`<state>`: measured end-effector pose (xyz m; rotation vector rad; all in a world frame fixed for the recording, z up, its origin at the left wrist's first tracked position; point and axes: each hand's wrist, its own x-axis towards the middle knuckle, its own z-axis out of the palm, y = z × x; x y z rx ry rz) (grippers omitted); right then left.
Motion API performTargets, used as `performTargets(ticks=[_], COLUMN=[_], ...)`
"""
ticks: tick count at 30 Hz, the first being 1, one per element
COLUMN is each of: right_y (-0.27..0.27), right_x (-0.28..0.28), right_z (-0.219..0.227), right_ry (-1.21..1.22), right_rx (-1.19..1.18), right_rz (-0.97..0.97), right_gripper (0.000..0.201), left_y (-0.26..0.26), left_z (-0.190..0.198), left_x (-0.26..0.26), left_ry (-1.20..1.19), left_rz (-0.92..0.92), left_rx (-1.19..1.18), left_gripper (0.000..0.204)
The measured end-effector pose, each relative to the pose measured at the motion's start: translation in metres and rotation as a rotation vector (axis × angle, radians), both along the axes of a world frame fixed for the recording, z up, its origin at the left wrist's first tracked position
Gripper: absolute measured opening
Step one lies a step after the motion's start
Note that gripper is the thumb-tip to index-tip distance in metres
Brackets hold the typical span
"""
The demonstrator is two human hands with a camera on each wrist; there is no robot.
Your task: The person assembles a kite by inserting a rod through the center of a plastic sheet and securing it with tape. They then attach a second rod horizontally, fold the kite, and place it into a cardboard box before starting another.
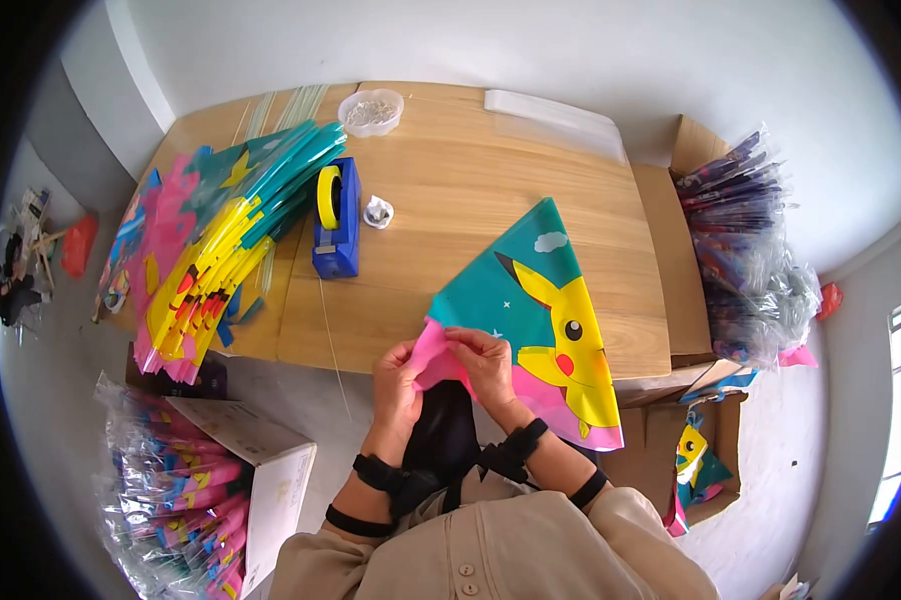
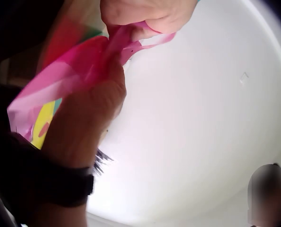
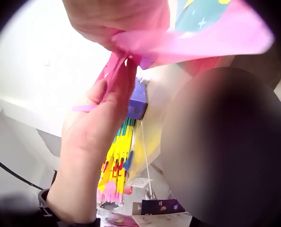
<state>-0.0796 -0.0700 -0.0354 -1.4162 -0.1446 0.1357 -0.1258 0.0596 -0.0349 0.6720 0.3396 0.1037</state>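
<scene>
A thin triangular kite (image 1: pixel 545 335), teal and pink with a yellow cartoon figure, lies partly on the table's front edge. My left hand (image 1: pixel 398 388) pinches its pink corner, which bunches up between the two hands. Close beside it, my right hand (image 1: pixel 485 368) grips the same pink film with thumb and fingers. In the left wrist view the pink film (image 2: pixel 79 66) is gathered between the hands, and a loose end sticks out past the fingers. The right wrist view shows a pink flap (image 3: pixel 211 45) stretching out from the hands.
On the table (image 1: pixel 450 190) stand a blue tape dispenser (image 1: pixel 337 225), a crumpled white piece (image 1: pixel 378 212) and a bowl of small white parts (image 1: pixel 371 112). A stack of kites (image 1: pixel 240 240) fills the left side. Boxes with bagged goods (image 1: pixel 745 250) flank the table.
</scene>
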Motion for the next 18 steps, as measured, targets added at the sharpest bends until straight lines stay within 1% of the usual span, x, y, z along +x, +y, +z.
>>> performTargets(ticks=[2, 3, 5, 6, 7, 8, 9, 10, 11, 12, 14, 15, 16, 17, 18], right_y=[-0.002, -0.006, -0.027, -0.052, -0.085, -0.11, -0.156, -0.203, -0.239, -0.278, -0.35, -0.385, -0.408, -0.411, -0.416], right_x=[0.005, 0.011, 0.034, 0.054, 0.079, 0.102, 0.121, 0.138, 0.143, 0.155, 0.169, 0.172, 0.172, 0.166, 0.158], right_z=[0.002, 0.005, 0.01, 0.004, -0.013, -0.002, 0.0, 0.0, 0.017, 0.011, 0.005, -0.002, -0.01, -0.007, 0.0], right_ry=[0.154, 0.148, 0.353, 0.234, 0.075, 0.108, -0.096, -0.135, -0.085, -0.053, 0.076, 0.106, 0.141, 0.154, 0.227], right_rx=[-0.062, -0.066, 0.117, 0.055, -0.062, 0.006, -0.38, -0.498, -0.593, -0.39, -0.15, -0.21, -0.272, -0.264, -0.394], right_rz=[-0.009, -0.009, -0.171, -0.25, -0.408, -0.674, -0.729, -0.834, -0.956, -1.102, -1.267, -1.335, -1.403, -1.412, -1.442], right_gripper=[0.014, 0.014, 0.007, 0.008, 0.011, 0.017, 0.02, 0.021, 0.02, 0.023, 0.021, 0.02, 0.019, 0.019, 0.019], left_y=[0.004, 0.01, 0.028, 0.038, 0.048, 0.058, 0.069, 0.082, 0.091, 0.097, 0.098, 0.096, 0.093, 0.091, 0.09], left_z=[-0.019, -0.026, -0.034, -0.034, -0.029, -0.019, -0.009, -0.001, 0.008, 0.016, 0.038, 0.049, 0.059, 0.065, 0.065], left_x=[0.004, 0.009, 0.019, 0.027, 0.036, 0.043, 0.051, 0.059, 0.068, 0.078, 0.096, 0.108, 0.12, 0.131, 0.14], left_ry=[0.081, 0.075, -0.023, 0.002, 0.026, 0.036, 0.017, 0.046, 0.029, 0.009, -0.042, -0.049, -0.007, 0.033, 0.016], left_rz=[0.005, 0.007, 0.08, 0.156, 0.232, 0.292, 0.314, 0.28, 0.269, 0.267, 0.29, 0.287, 0.289, 0.288, 0.28], left_rx=[0.48, 0.477, 1.251, 1.313, 1.375, 1.318, 1.334, 1.375, 1.394, 1.511, 1.827, 1.836, 2.075, 2.315, 2.325], left_gripper=[0.018, 0.018, 0.009, 0.009, 0.008, 0.01, 0.007, 0.009, 0.011, 0.014, 0.012, 0.012, 0.011, 0.012, 0.012])
